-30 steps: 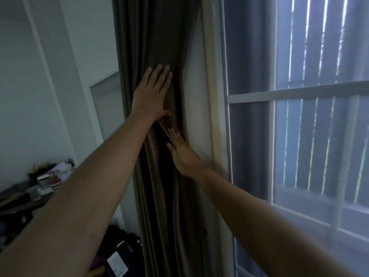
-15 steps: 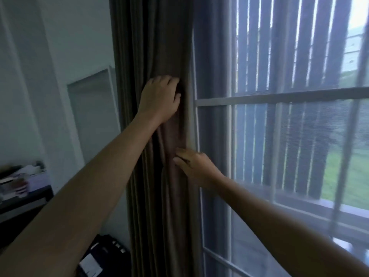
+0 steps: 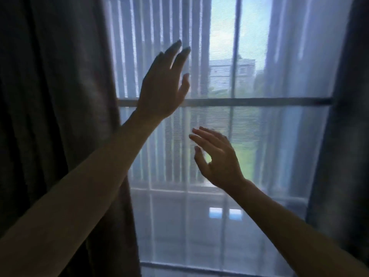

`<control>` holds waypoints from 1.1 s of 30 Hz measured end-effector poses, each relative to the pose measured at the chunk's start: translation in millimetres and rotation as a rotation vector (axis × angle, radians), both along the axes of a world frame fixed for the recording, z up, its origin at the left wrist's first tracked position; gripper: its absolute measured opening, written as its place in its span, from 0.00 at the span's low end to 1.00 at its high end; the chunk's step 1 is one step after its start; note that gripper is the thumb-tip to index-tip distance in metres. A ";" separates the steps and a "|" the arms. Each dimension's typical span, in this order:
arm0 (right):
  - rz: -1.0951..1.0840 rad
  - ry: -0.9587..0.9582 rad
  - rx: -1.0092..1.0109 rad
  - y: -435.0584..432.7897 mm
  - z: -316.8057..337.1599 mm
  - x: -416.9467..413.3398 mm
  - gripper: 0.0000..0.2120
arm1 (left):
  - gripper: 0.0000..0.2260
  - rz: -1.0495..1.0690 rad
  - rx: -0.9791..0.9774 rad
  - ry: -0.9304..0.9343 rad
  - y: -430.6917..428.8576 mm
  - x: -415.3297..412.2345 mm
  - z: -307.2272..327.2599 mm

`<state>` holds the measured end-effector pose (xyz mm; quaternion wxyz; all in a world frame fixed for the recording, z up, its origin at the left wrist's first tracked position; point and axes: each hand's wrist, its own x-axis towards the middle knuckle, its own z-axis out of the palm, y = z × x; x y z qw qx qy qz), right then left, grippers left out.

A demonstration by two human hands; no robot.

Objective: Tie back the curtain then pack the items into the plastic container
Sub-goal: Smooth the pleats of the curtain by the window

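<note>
A dark brown curtain [image 3: 60, 116] hangs gathered along the left side of the window. My left hand [image 3: 162, 86] is raised in front of the glass, to the right of the curtain's edge, fingers straight and spread, holding nothing. My right hand [image 3: 217, 158] hovers lower and further right, fingers loosely extended, also holding nothing. Neither hand touches the brown curtain. A sheer white curtain [image 3: 199, 206] covers the window behind both hands. No plastic container or items to pack are in view.
A second dark curtain [image 3: 343, 136] hangs along the right edge. The window frame has a horizontal bar [image 3: 259, 101] at mid height, and a vertical bar [image 3: 236, 47] above it. Outside are vertical slats, a building and greenery.
Both hands have let go of the brown curtain and moved right, in front of the window. The view has swung right, so the wall and cluttered table at left are gone.
</note>
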<state>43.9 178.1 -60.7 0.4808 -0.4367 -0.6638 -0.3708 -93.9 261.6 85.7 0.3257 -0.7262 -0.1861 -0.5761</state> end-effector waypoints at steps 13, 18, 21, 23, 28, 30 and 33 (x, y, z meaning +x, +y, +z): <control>-0.747 0.048 -0.117 -151.3 -14.8 140.8 0.27 | 0.25 -0.484 0.025 0.173 -104.7 196.2 -12.8; -1.135 0.089 -0.200 -192.0 -15.2 165.6 0.36 | 0.29 -0.589 0.019 0.274 -137.1 253.4 -15.7; -1.367 0.043 -0.230 -210.3 -16.4 180.6 0.40 | 0.31 -0.670 -0.019 0.304 -153.0 281.7 -17.1; -1.461 0.039 -0.260 -219.3 -17.5 190.8 0.45 | 0.33 -0.704 -0.018 0.327 -160.6 299.8 -17.5; -1.635 -0.007 -0.356 -240.8 -24.3 220.8 0.48 | 0.39 -0.752 -0.040 0.360 -186.2 339.8 -10.0; -1.659 -0.022 -0.375 -249.4 -26.0 237.0 0.44 | 0.42 -0.813 -0.046 0.350 -200.9 354.2 -3.4; -1.701 -0.038 -0.393 -261.3 -27.5 267.8 0.42 | 0.46 -0.880 -0.035 0.365 -224.6 380.4 8.2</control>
